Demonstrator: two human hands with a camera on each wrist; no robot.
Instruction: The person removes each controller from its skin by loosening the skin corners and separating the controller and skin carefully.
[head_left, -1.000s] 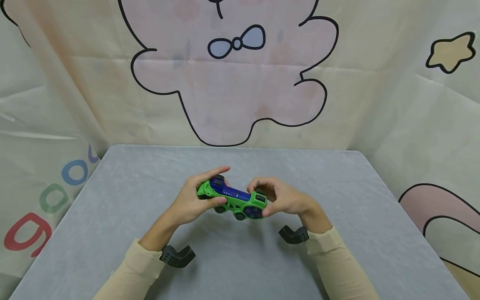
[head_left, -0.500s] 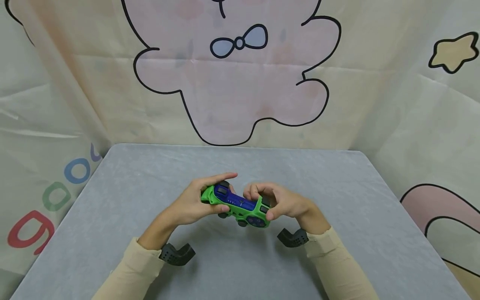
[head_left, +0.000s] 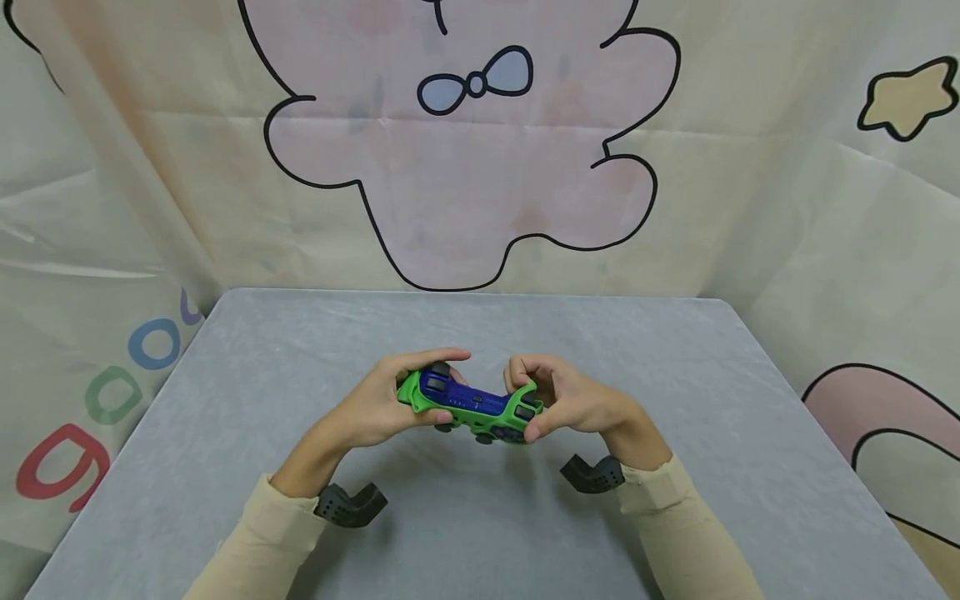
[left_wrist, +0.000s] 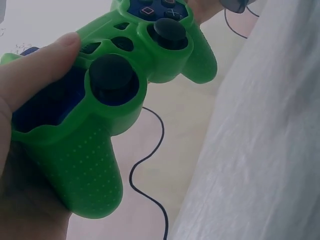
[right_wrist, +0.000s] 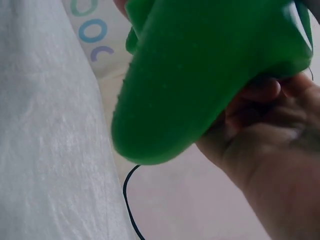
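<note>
A blue game controller point(head_left: 474, 398) in a green dotted silicone cover point(left_wrist: 75, 167) is held between both hands above the table. My left hand point(head_left: 369, 408) grips its left end, thumb along the near side and index finger stretched past the far side. At the other end my right hand point(head_left: 576, 404) pinches the cover, thumb in front and fingers curled behind. The cover's edge stands up there in the head view. In the left wrist view two black thumbsticks poke through the cover. One covered grip point(right_wrist: 165, 95) fills much of the right wrist view and hides part of the right hand.
A grey cloth-covered table point(head_left: 480, 533) lies below the hands. Printed fabric hangs point(head_left: 465, 167) stand behind it and at both sides. Each wrist carries a black camera mount point(head_left: 351, 506) that juts inward over the table.
The controller has tipped, so its button face shows less in the head view. At its right end the cover's edge now sticks up, and the right fingers have shifted slightly.
</note>
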